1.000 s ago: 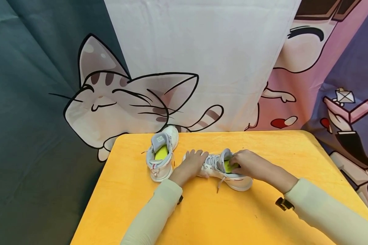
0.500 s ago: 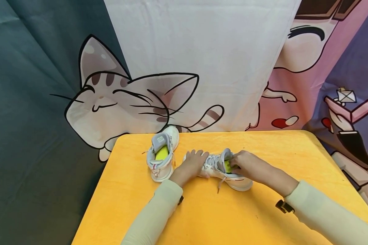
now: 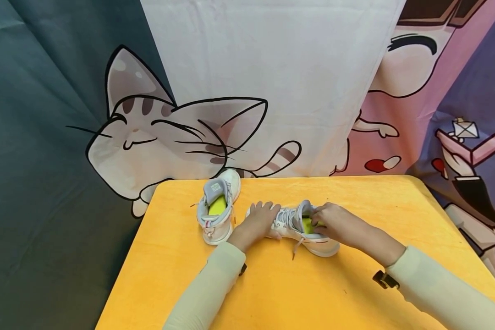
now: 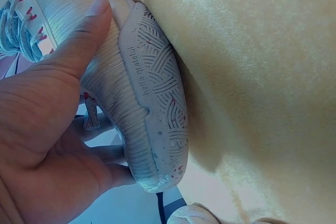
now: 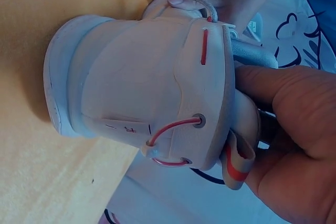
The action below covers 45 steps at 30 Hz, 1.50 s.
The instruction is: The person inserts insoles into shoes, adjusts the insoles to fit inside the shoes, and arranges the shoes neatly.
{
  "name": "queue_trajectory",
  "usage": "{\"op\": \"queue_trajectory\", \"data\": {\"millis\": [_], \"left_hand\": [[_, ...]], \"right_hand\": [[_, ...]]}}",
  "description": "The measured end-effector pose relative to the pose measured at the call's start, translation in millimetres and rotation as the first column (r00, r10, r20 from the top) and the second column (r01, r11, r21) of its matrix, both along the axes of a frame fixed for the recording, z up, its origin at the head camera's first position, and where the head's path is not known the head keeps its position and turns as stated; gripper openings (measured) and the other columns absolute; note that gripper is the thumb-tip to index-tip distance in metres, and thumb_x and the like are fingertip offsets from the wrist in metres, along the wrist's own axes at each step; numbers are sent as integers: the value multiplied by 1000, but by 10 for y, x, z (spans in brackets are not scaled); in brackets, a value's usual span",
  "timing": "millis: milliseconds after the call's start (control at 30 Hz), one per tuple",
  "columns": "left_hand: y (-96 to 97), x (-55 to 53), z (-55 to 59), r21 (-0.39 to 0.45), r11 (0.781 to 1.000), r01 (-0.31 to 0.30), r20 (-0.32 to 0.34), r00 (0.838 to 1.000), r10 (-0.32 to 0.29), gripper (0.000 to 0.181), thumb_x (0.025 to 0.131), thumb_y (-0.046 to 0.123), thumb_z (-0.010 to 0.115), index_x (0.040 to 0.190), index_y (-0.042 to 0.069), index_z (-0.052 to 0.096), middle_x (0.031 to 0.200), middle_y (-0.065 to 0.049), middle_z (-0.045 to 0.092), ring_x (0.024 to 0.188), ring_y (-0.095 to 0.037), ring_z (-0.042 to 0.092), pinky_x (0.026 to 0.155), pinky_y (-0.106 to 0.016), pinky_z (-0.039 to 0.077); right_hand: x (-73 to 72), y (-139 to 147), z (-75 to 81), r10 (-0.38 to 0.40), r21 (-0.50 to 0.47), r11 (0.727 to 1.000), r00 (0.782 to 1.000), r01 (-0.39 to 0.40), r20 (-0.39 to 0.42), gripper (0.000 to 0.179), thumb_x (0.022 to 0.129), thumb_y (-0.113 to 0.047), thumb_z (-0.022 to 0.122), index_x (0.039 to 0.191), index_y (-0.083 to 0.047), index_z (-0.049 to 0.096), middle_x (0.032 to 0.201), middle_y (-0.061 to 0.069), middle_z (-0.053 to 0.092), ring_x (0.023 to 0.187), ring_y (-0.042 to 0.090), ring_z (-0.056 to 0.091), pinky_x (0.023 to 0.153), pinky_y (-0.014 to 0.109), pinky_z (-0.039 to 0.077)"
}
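A white sneaker (image 3: pixel 321 248) lies on its sole on the yellow table (image 3: pixel 272 293), toe to the left and heel to the right. My left hand (image 3: pixel 261 221) holds its toe; in the left wrist view the thumb lies along the upper and the fingers wrap the far side. My right hand (image 3: pixel 335 222) reaches into the opening, fingertips bent at the yellow-green insole (image 3: pixel 307 225). From the right wrist the heel, its red-and-white cord (image 5: pixel 173 125) and the pull tab (image 5: pixel 238 163) show, while the fingertips are hidden inside.
A matching sneaker (image 3: pixel 217 233) stands left of my left hand, heel toward me, with a yellow-green insole (image 3: pixel 217 206) inside. Behind the table hangs a curtain (image 3: pixel 297 82) printed with a cartoon cat. A loose lace end (image 3: pixel 294 253) hangs at the held shoe's near side.
Inside the held sneaker the insole has shifted slightly, and a dark strip now shows by its far edge. My right fingers have moved a little; the left hand stays put.
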State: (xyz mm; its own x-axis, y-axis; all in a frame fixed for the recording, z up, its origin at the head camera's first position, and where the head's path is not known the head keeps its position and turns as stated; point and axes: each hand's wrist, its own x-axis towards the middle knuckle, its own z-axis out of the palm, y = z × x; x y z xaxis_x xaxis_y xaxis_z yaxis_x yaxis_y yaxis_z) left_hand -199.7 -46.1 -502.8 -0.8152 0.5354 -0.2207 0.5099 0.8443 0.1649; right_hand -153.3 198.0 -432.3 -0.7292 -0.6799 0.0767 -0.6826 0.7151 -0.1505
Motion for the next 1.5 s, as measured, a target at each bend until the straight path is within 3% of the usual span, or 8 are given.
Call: {"op": "queue_trajectory", "data": {"millis": [233,367,633,733,900,1033,1233,1500], "left_hand": [[6,6,12,-27,1000,10,-25,1000,-11,99,79,60,80,158,16,39,158,-14,45,145,-41,42,119,-61,33],[8,9,27,-33,999,8,-19,1000,-9,99,80,60,80,158,16,38,159,-13,44,145,-40,42,119,-61,33],[-7,6,37,-9,1000,5,-10,1000,-6,99,80,59,80,158,16,38,159,-14,43,146,-42,40,120,-62,31],[-6,0,37,-10,1000,0,-18,1000,0,99,79,59,81,158,16,38,159,-14,44,145,-41,41,120,-61,32],[-6,9,41,-11,1000,2,-27,1000,-2,98,80,59,80,158,17,40,159,-13,45,144,-40,42,119,-61,33],[-8,20,38,-3,1000,4,-14,1000,-4,98,81,59,80,158,16,39,159,-13,44,145,-41,41,120,-61,31],[-18,12,11,-2,1000,2,-17,1000,-2,99,80,60,79,159,17,38,160,-13,44,146,-41,41,120,-61,31],[-11,3,-2,-25,1000,11,-46,999,-12,98,79,61,80,157,18,40,157,-12,47,142,-40,44,118,-60,34]], "right_hand": [[41,47,125,45,-38,998,993,-41,108,10,88,-5,80,85,-13,74,77,-9,63,69,1,49,62,23,44],[25,69,256,85,-47,996,961,-75,265,2,95,-9,73,96,-11,75,81,-7,65,65,-2,46,59,19,42],[-151,-48,671,40,81,990,777,-117,629,14,106,-18,58,103,-12,70,75,-7,56,57,3,52,58,22,46],[-267,-127,783,11,143,979,736,-146,677,20,108,-22,54,98,-12,68,71,-7,45,57,7,51,58,24,43],[-415,-245,817,-18,222,956,721,-191,693,27,108,-34,54,106,-12,70,81,-6,48,74,10,48,68,30,39],[-461,-313,761,-51,242,952,685,-186,727,37,109,-41,50,97,-10,67,72,-6,42,66,11,41,64,30,35],[-456,-371,697,-55,248,954,714,-168,698,37,109,-41,48,96,-12,68,72,-6,39,68,10,43,65,29,36],[-398,-373,531,-90,292,942,712,-167,697,40,107,-40,54,80,-14,66,64,-8,45,57,6,45,56,22,36]]}}
